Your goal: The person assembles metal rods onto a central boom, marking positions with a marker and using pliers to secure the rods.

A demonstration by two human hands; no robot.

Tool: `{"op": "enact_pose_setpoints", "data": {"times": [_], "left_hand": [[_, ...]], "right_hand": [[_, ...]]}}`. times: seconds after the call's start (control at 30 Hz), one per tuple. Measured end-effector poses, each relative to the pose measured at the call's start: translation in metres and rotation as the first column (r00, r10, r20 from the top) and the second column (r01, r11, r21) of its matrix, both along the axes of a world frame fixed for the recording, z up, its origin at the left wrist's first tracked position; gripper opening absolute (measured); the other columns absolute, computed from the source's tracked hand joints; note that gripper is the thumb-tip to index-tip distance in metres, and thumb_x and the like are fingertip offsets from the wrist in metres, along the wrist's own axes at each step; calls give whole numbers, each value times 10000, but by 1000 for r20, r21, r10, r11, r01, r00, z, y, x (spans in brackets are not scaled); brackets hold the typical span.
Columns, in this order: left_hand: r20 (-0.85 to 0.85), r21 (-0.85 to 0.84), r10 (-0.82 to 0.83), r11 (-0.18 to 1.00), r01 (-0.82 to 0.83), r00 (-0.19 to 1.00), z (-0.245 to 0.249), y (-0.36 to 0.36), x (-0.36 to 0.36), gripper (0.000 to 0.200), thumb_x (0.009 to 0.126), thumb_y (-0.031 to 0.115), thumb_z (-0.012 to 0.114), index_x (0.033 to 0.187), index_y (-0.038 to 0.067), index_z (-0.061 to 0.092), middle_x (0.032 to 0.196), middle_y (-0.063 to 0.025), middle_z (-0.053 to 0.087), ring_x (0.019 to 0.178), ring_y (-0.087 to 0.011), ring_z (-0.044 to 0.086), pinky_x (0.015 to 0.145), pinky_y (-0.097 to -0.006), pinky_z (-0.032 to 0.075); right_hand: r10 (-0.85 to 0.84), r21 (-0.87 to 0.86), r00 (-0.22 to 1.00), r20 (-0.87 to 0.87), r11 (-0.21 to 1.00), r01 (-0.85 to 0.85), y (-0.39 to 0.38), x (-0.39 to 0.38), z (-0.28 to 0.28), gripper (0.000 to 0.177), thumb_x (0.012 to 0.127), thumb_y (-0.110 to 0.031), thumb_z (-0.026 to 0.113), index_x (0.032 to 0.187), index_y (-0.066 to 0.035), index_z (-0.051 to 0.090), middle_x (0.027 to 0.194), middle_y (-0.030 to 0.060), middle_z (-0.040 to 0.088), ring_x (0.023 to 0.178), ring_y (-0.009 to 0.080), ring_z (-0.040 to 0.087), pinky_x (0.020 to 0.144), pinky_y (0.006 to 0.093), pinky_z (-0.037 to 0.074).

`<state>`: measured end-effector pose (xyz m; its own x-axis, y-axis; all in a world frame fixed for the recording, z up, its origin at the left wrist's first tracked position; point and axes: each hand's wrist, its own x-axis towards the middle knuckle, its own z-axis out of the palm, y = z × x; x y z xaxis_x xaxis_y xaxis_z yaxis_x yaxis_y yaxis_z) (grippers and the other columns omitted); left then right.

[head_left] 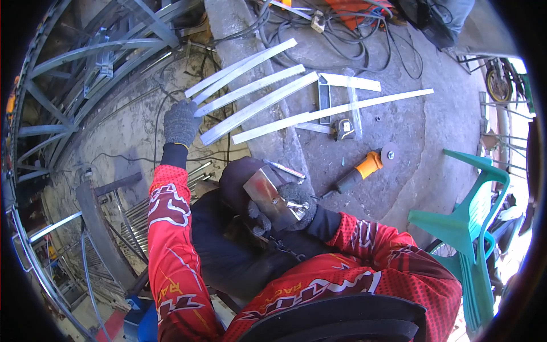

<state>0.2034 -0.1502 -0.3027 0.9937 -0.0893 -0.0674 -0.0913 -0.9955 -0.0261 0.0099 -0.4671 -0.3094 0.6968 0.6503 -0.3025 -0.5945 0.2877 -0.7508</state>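
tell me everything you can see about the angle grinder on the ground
The angle grinder has an orange body, a black rear grip and a grey round disc at its head. It lies on the concrete floor, disc end toward the upper right of the picture, close to the tape measure. Nothing else touches it.

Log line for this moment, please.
left hand: at flat metal strips | right hand: gripping welding shield | nearby: angle grinder, tape measure
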Motion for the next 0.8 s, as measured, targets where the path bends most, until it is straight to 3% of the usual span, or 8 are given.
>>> {"op": "enact_pose_setpoints", "data": {"times": [0.1, 0.3, 0.43, 0.53, 0.63, 0.7, 0.73, 0.8], "left_hand": [[-25, -58, -2, 998, 1, 1000, 8, -3, -4, 361, 736, 256, 711, 1052, 102, 630, 938, -141, 610, 907, -349, 612, 776, -475, 492], [-124, -87, 5, 996, -16, 992, 15, -18, 3, 281, 737, 195, 699, 967, 46, 636, 930, -185, 628, 894, -378, 628, 785, -473, 502], [-273, -519, -77, 851, -80, 959, 18, -26, -12, 437, 821, 301, 663, 1125, -10, 619, 1099, -272, 625, 1048, -411, 601, 880, -459, 477], [-183, -546, -61, 837, -50, 981, 63, -43, -51, 412, 833, 279, 649, 1123, -12, 617, 1097, -264, 629, 1045, -422, 598, 889, -461, 473], [-239, -651, 142, 710, -267, 960, 125, -62, -112, 371, 852, 247, 652, 1112, -14, 609, 977, -201, 654, 921, -330, 635, 821, -408, 491], [-329, -785, 262, 458, -417, 907, 144, -83, -163, 321, 875, 234, 656, 1061, -19, 589, 845, -56, 593, 788, -142, 556, 698, -307, 461], [-351, -846, 282, 314, -432, 893, 150, -102, -189, 291, 876, 207, 664, 1049, -14, 589, 837, -21, 565, 792, -105, 532, 692, -278, 453], [-381, -889, 299, 143, -436, 875, 153, -142, -231, 255, 879, 158, 674, 1049, -9, 584, 831, 14, 542, 782, -70, 509, 684, -249, 448]], "right_hand": [[200, -239, 955, 219, 960, -146, -5, 10, 14, 478, 1036, -151, 397, 1482, -16, 290, 1343, 102, 495, 1128, 204, 532, 948, 306, 442], [-79, 59, 997, -18, 995, 80, -1, -1, -20, 434, 1034, -127, 417, 1445, -10, 348, 1303, 87, 524, 1095, 165, 553, 910, 287, 465], [-94, 246, 990, -108, 962, 118, 7, 27, 19, 291, 1008, -173, 472, 1271, -54, 511, 1070, 97, 615, 931, 198, 621, 817, 347, 507], [280, 857, 896, -344, 483, 178, 11, 31, 5, 356, 998, -309, 467, 1308, -134, 487, 1169, 147, 582, 1062, 256, 599, 903, 493, 482], [95, 666, 859, -502, 677, 314, -4, 41, -26, 405, 988, -344, 480, 1317, -109, 476, 1232, 167, 553, 1138, 286, 565, 986, 488, 449], [161, 555, 909, -384, 828, 87, -21, 80, 45, 452, 996, -376, 449, 1325, -68, 465, 1274, 177, 542, 1168, 298, 553, 1035, 464, 424], [110, 575, 930, -351, 809, 121, -17, 87, 47, 892, 882, -705, 419, 1420, 4, 356, 1415, 205, 458, 1299, 363, 459, 1086, 519, 373], [-15, 394, 988, -155, 916, 76, -12, 101, 78, 837, 888, -684, 419, 1434, -52, 362, 1401, 205, 473, 1268, 358, 490, 1073, 521, 389]]}}
